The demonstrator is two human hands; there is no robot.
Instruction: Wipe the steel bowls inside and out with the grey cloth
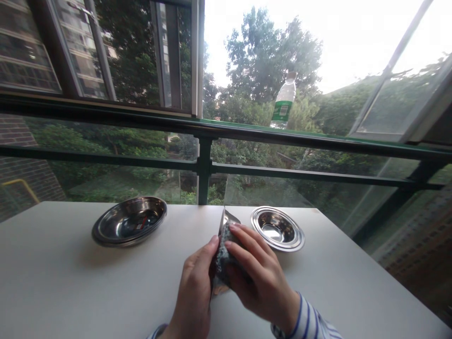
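Note:
My left hand [196, 282] grips a shiny metal dish [230, 217] that is tilted up on edge, its face turned to the right. Only its far tip and a sliver near the bottom show; the rest is behind my hands, so its exact shape is hidden. My right hand [260, 270] is wrapped over a dark grey, speckled cloth or sponge [222, 259] and presses it against the dish's face. Both hands are above the front middle of the white table [116, 292].
A wide stainless steel bowl [123, 226], seemingly stacked with another, sits at the back left. Smaller nested steel bowls [277, 230] are at the back right. Behind the table runs a dark green railing [148, 162]. A green-labelled plastic bottle [283, 106] stands on the ledge.

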